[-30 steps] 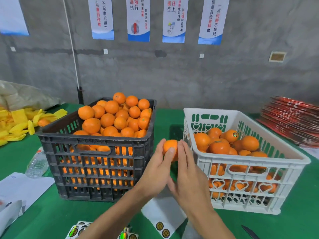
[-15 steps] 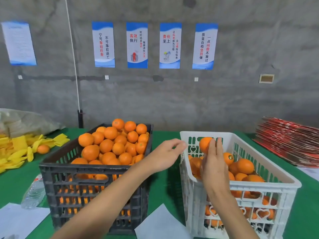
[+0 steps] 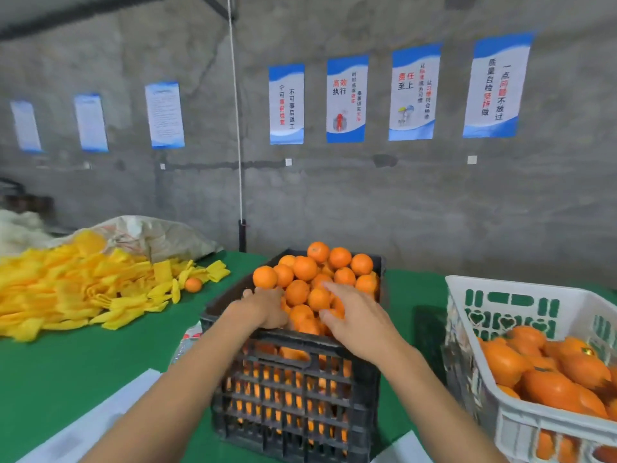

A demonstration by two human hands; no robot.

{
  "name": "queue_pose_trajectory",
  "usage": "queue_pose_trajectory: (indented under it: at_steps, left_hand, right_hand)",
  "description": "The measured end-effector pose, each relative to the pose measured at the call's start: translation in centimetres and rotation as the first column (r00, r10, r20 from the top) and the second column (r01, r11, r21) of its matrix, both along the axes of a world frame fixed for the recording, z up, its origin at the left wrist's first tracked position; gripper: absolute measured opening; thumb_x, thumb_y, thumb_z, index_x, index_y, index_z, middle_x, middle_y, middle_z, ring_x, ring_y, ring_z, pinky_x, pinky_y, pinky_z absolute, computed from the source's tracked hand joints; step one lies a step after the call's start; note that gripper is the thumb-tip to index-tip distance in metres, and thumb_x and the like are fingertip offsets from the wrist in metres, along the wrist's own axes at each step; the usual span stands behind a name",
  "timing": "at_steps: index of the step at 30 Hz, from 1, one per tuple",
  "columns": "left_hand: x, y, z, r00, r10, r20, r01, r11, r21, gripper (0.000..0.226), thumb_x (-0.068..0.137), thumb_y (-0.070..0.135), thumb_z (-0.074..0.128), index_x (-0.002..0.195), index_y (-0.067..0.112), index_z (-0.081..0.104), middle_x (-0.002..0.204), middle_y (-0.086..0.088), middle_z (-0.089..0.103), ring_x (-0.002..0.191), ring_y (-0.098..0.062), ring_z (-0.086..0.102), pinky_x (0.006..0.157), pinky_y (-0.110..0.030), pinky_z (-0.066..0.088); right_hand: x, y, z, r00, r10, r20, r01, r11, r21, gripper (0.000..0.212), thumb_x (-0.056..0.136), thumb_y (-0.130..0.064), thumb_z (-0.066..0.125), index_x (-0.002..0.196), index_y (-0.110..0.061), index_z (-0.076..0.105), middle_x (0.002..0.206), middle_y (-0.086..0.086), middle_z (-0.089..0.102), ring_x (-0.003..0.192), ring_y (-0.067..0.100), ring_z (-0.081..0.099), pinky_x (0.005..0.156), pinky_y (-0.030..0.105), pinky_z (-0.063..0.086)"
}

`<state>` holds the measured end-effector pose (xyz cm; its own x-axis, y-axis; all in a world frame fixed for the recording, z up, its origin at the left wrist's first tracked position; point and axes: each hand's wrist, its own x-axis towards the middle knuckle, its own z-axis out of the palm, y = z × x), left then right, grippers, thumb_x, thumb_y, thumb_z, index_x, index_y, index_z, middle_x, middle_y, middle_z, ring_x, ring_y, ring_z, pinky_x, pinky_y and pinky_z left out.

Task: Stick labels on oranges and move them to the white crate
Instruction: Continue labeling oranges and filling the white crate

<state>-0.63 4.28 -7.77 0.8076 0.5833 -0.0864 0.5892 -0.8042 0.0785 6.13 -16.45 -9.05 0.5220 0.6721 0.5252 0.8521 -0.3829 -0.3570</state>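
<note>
A green table [image 3: 83,369] fills the lower view, backed by a grey concrete wall [image 3: 367,202] hung with a row of blue-and-white posters [image 3: 347,98]. On the table's left side lies a wide heap of yellow foam nets [image 3: 66,289], spilling from a pale sack [image 3: 157,235], with one loose orange [image 3: 193,284] at its right edge. In the middle stands the black crate [image 3: 293,396], piled above its rim with oranges [image 3: 310,272]. To the right, well apart from it across a strip of green, sits the white crate [image 3: 521,426], partly filled with oranges [image 3: 547,372], at least one of which carries a small dark sticker. White sheets of paper [image 3: 100,422] lie on the table near the bottom edge.

Both bare forearms reach forward over the near rim of the black crate. The left hand [image 3: 263,309] is down among the fruit at the near left of the pile, fingers curled over oranges there; whether it actually grasps one I cannot tell, since the fingertips are hidden. The right hand [image 3: 354,315] lies over the middle of the pile with fingers spread and fairly straight, index finger extended, touching the tops of the oranges and gripping none
</note>
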Motion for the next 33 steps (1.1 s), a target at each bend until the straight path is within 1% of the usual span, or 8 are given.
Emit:
queue_pose_trajectory:
  at_steps: [3, 9, 12, 16, 23, 26, 29, 33]
  left_hand:
    - [-0.5, 3.7, -0.1, 0.999, 0.053, -0.010, -0.053, 0.999, -0.008, 0.099, 0.083, 0.054, 0.073, 0.159, 0.026, 0.016, 0.161, -0.021, 0.019, 0.148, -0.045, 0.024, 0.114, -0.060, 0.033]
    - [1.7, 6.6, 0.4, 0.938, 0.018, 0.345, -0.076, 0.985, 0.157, 0.095, 0.072, 0.050, 0.086, 0.139, 0.009, 0.033, 0.139, -0.016, 0.037, 0.131, -0.037, 0.043, 0.103, -0.048, 0.048]
    - [3.6, 7.6, 0.9, 0.943, -0.069, 0.324, -0.021, 0.963, 0.267, 0.104, 0.069, 0.062, 0.083, 0.144, 0.013, 0.031, 0.142, -0.013, 0.037, 0.135, -0.035, 0.038, 0.107, -0.048, 0.045]
    - [7.1, 8.3, 1.5, 0.944, -0.184, 0.273, 0.114, 0.960, 0.254, 0.109, 0.070, 0.067, 0.079, 0.153, 0.019, 0.027, 0.152, -0.009, 0.035, 0.140, -0.034, 0.035, 0.110, -0.051, 0.040]
    - [12.9, 10.0, 2.5, 0.916, -0.314, 0.248, 0.264, 0.940, 0.216, 0.083, 0.082, 0.031, 0.070, 0.152, 0.011, 0.029, 0.152, -0.011, 0.033, 0.139, -0.036, 0.035, 0.115, -0.048, 0.035]
    - [14.6, 12.0, 2.4, 0.905, -0.314, 0.287, 0.306, 0.949, 0.072, 0.081, 0.082, 0.028, 0.069, 0.151, 0.012, 0.031, 0.151, -0.012, 0.037, 0.135, -0.034, 0.041, 0.114, -0.045, 0.037]
    - [15.6, 13.7, 1.7, 0.924, -0.238, 0.301, 0.293, 0.944, -0.154, 0.084, 0.081, 0.042, 0.067, 0.154, 0.022, 0.029, 0.148, -0.008, 0.046, 0.125, -0.030, 0.051, 0.101, -0.043, 0.047]
    - [16.3, 13.9, 1.5, 0.965, -0.203, 0.167, 0.234, 0.953, -0.192, 0.067, 0.084, 0.054, 0.051, 0.145, 0.028, 0.041, 0.140, -0.005, 0.052, 0.116, -0.030, 0.055, 0.098, -0.048, 0.047]
  right_hand:
    - [0.4, 3.7, 0.6, 0.998, 0.049, -0.042, -0.055, 0.988, -0.145, 0.069, 0.097, -0.038, 0.061, 0.158, -0.028, 0.032, 0.161, -0.003, 0.037, 0.146, 0.022, 0.036, 0.114, 0.040, 0.038]
    - [2.1, 8.4, 1.6, 0.999, 0.023, -0.041, -0.036, 0.934, -0.355, 0.080, 0.096, -0.038, 0.062, 0.161, -0.026, 0.018, 0.161, 0.007, 0.033, 0.145, 0.031, 0.037, 0.110, 0.046, 0.042]
    - [3.9, 10.3, 2.6, 1.000, -0.020, -0.011, 0.013, 0.905, -0.425, 0.081, 0.095, -0.033, 0.065, 0.160, -0.024, 0.018, 0.160, 0.011, 0.033, 0.143, 0.034, 0.039, 0.109, 0.049, 0.043]
    - [6.8, 12.9, 3.7, 0.994, -0.059, 0.093, 0.096, 0.883, -0.459, 0.078, 0.095, -0.033, 0.065, 0.159, -0.022, 0.021, 0.164, 0.008, 0.024, 0.144, 0.036, 0.037, 0.109, 0.048, 0.043]
    - [11.3, 18.6, 4.1, 0.977, -0.061, 0.206, 0.162, 0.840, -0.518, 0.079, 0.092, -0.034, 0.065, 0.156, -0.015, 0.023, 0.157, 0.006, 0.034, 0.140, 0.031, 0.041, 0.109, 0.044, 0.044]
    - [13.5, 20.6, 3.6, 0.968, -0.061, 0.244, 0.194, 0.800, -0.568, 0.080, 0.089, -0.044, 0.063, 0.155, -0.017, 0.026, 0.152, 0.007, 0.040, 0.137, 0.030, 0.046, 0.105, 0.044, 0.047]
    - [15.8, 22.0, 3.0, 0.968, -0.038, 0.250, 0.190, 0.761, -0.620, 0.076, 0.085, -0.060, 0.057, 0.147, -0.020, 0.039, 0.139, 0.007, 0.049, 0.126, 0.032, 0.052, 0.091, 0.045, 0.050]
    - [17.4, 22.6, 2.8, 0.988, 0.004, 0.153, 0.099, 0.743, -0.662, 0.085, 0.077, -0.067, 0.058, 0.148, -0.024, 0.040, 0.121, 0.003, 0.059, 0.086, 0.023, 0.060, 0.058, 0.031, 0.043]
